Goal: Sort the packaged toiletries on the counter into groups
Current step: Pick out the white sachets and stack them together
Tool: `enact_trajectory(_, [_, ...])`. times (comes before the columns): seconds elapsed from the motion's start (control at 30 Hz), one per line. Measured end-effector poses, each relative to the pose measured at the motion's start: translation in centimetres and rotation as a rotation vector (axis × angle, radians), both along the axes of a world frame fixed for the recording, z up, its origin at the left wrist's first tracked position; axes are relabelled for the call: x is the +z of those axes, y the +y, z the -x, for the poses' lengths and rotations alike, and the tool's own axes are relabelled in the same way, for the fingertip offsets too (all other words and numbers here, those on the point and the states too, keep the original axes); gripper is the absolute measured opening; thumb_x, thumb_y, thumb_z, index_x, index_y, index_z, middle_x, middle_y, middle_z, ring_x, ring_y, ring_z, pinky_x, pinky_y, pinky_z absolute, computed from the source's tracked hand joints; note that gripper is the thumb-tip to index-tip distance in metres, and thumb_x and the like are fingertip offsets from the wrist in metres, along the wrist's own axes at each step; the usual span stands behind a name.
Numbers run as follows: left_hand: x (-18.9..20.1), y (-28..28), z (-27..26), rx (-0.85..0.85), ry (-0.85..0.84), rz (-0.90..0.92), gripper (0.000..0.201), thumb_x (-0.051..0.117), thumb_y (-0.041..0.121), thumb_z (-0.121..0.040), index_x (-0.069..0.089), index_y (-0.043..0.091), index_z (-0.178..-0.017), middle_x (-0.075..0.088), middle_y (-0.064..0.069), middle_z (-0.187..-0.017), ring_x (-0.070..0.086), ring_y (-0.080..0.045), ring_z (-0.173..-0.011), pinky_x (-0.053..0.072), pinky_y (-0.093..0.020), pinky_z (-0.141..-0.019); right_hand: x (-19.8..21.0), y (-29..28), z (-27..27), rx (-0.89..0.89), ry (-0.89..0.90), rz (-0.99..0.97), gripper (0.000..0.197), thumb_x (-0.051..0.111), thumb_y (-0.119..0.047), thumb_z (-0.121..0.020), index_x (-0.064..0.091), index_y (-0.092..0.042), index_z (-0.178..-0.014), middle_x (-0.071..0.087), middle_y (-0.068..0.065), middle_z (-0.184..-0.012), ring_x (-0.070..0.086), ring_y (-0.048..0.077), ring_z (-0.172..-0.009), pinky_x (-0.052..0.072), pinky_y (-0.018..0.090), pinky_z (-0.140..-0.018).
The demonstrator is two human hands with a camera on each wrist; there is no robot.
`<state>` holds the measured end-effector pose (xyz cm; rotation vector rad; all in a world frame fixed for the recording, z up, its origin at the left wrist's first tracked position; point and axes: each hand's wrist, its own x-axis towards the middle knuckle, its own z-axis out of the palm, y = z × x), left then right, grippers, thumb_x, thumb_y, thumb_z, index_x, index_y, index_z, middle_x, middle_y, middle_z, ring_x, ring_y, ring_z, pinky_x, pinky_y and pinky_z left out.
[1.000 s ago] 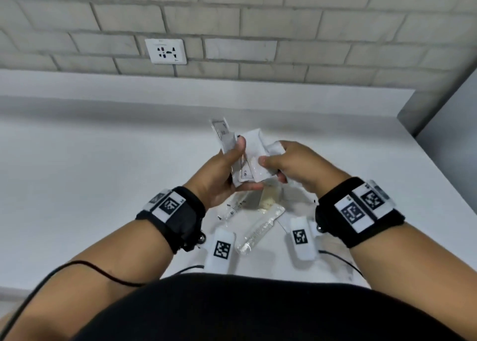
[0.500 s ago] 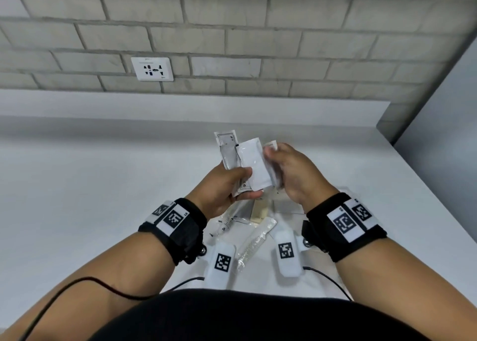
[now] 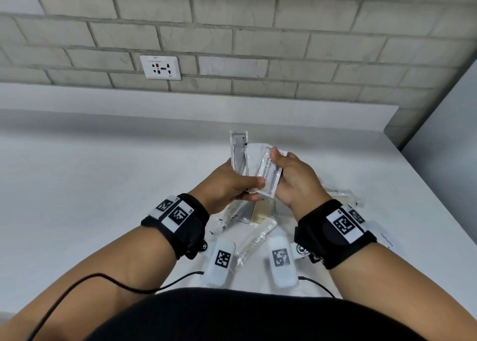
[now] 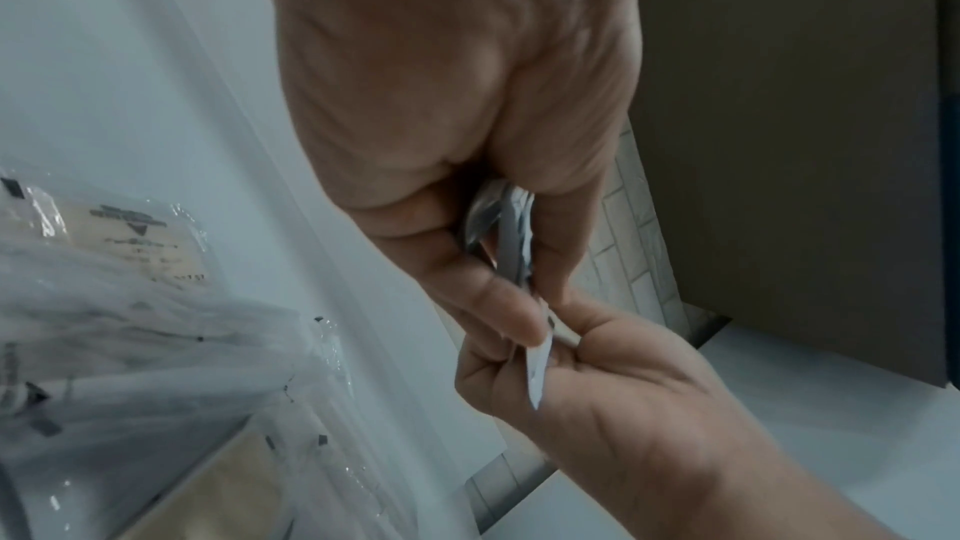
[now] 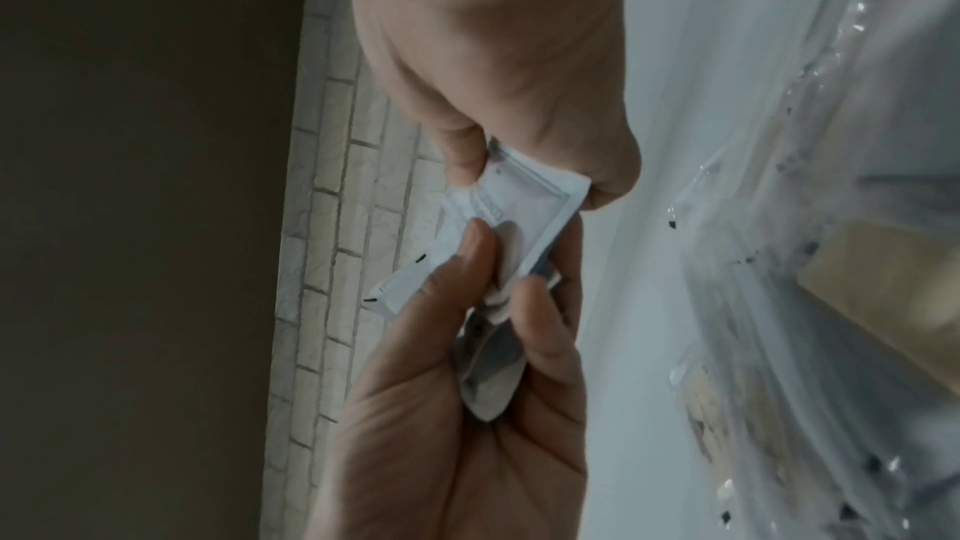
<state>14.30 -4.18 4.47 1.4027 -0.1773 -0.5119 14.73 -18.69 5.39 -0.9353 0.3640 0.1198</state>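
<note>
Grey brick wall (image 3: 232, 31) with pale mortar lines and a white socket (image 3: 160, 67) rises behind a smooth white bench (image 3: 90, 186), where a person in a black top stands with both hands raised just above the surface.

The left hand (image 3: 227, 186) grips a fan of flat white sachets (image 3: 238, 152), thumb curled across their lower edge and fingers (image 5: 483, 257) folded behind. The tallest of these is a narrow packet with a thin printed border, standing upright above the rest. The right hand (image 3: 294, 178) pinches the front sachet (image 3: 268, 173), a matte, slightly crumpled rectangle with sealed edges and dark lettering that reads "SHAMPOO WITH CONDITIONER" in part; its thumb presses the top corner, and the fingers are curled behind the packet. The two hands touch at the stack, seen edge-on from the left wrist (image 4: 511, 237) as thin grey-white layers.

Below the hands, on the bench, lies a loose heap of packaged toiletries: a comb (image 3: 254, 240) in a clear glossy sleeve lying at a slant, a flat cream bar (image 3: 262, 210) in wrapping, and more clear, crinkled plastic packs (image 3: 343, 198) to the right, partly hidden by the right wrist. Their labels are too blurred to read in the wrist views.

Black fabric bands (image 3: 180, 222) with white square-coded tags wrap both wrists, and a thin black cable (image 3: 103, 280) trails along the left forearm.
</note>
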Motion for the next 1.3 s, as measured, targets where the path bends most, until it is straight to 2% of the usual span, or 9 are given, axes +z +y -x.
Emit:
enact_trajectory(0.1, [0.0,0.2,-0.1,-0.002,-0.014,-0.036,0.030,0.065,-0.003,-0.085,0.059,0.001,-0.114,0.073,0.002,-0.075,0.070,-0.011,-0.065,0.057,-0.020,-0.059,-0.4,-0.1,-0.4,-0.110,0.003,-0.098,0.017,0.055,-0.006,-0.094,0.055,-0.001,-0.111,0.065,0.024,-0.099,0.067,0.036,-0.087,0.054,0.052,-0.074])
enact_trajectory(0.27, [-0.2,0.7,-0.1,0.108,-0.052,-0.081,0.038,0.067,0.003,-0.085,0.058,0.000,-0.122,0.071,-0.005,-0.096,0.069,-0.012,-0.071,0.057,-0.022,-0.060,-0.1,-0.4,-0.7,-0.127,-0.126,-0.049,0.023,0.050,0.009,-0.090,0.051,-0.014,-0.089,0.059,0.010,-0.083,0.061,0.024,-0.076,0.052,0.045,-0.079])
enact_trajectory(0.4, [0.1,2.1,-0.8,0.179,-0.116,-0.217,0.036,0.072,0.007,-0.082,0.059,-0.003,-0.114,0.067,-0.006,-0.081,0.064,-0.021,-0.066,0.057,-0.031,-0.062,-0.4,-2.8,-0.3,0.124,-0.473,1.179,0.035,0.062,0.000,-0.082,0.057,-0.029,-0.101,0.055,-0.009,-0.090,0.054,0.008,-0.076,0.045,0.026,-0.070])
enact_trajectory(0.47, [0.4,2.6,-1.0,0.160,-0.150,-0.267,0.035,0.074,0.007,-0.080,0.059,-0.004,-0.110,0.065,-0.011,-0.077,0.061,-0.028,-0.067,0.054,-0.036,-0.066,0.0,-3.2,-0.1,0.299,-0.587,1.492,0.040,0.071,-0.008,-0.078,0.060,-0.029,-0.110,0.055,-0.011,-0.091,0.053,0.006,-0.080,0.043,0.022,-0.072])
enact_trajectory(0.67, [0.9,2.4,-1.3,0.211,-0.147,-0.128,0.040,0.071,0.006,-0.083,0.056,-0.001,-0.120,0.067,-0.009,-0.092,0.067,-0.015,-0.073,0.055,-0.023,-0.059,0.7,-4.1,-0.6,0.418,-0.326,1.341,0.019,0.073,-0.006,-0.080,0.060,-0.012,-0.069,0.059,-0.005,-0.061,0.055,0.000,-0.050,0.044,0.023,-0.056])
enact_trajectory(0.87, [0.6,2.1,-1.1,0.118,-0.172,-0.194,0.037,0.072,0.005,-0.082,0.060,-0.002,-0.115,0.071,-0.006,-0.085,0.065,-0.016,-0.068,0.053,-0.023,-0.057,0.5,-3.4,0.3,0.402,-0.320,0.517,0.019,0.068,0.003,-0.080,0.067,-0.010,-0.094,0.070,0.006,-0.082,0.063,0.016,-0.064,0.051,0.025,-0.053])
enact_trajectory(1.0, [0.7,1.1,-1.0,0.141,-0.172,-0.196,0.031,0.064,0.014,-0.090,0.057,0.002,-0.118,0.067,-0.009,-0.091,0.067,-0.011,-0.071,0.053,-0.021,-0.055,0.4,-2.4,0.2,0.194,-0.422,0.772,0.017,0.074,0.000,-0.077,0.072,-0.011,-0.089,0.068,0.004,-0.079,0.059,0.014,-0.067,0.047,0.026,-0.063])
enact_trajectory(1.13, [1.3,2.2,-1.3,0.207,0.069,-0.056,0.036,0.054,0.044,-0.092,0.063,0.011,-0.103,0.070,-0.005,-0.089,0.066,-0.013,-0.072,0.050,-0.019,-0.051,0.7,-4.0,0.0,-0.163,-0.980,1.478,0.024,0.056,-0.001,-0.078,0.076,-0.011,-0.087,0.054,-0.003,-0.074,0.056,0.014,-0.070,0.045,0.025,-0.064])
enact_trajectory(1.3, [1.5,2.3,-1.0,0.052,0.129,-0.119,0.036,0.079,0.017,-0.075,0.068,-0.002,-0.105,0.060,-0.011,-0.092,0.058,-0.013,-0.068,0.049,-0.017,-0.052,0.4,-3.6,1.1,-0.138,-1.311,1.843,0.029,0.052,-0.020,-0.086,0.078,-0.012,-0.078,0.052,0.007,-0.062,0.053,0.027,-0.058,0.044,0.033,-0.055])
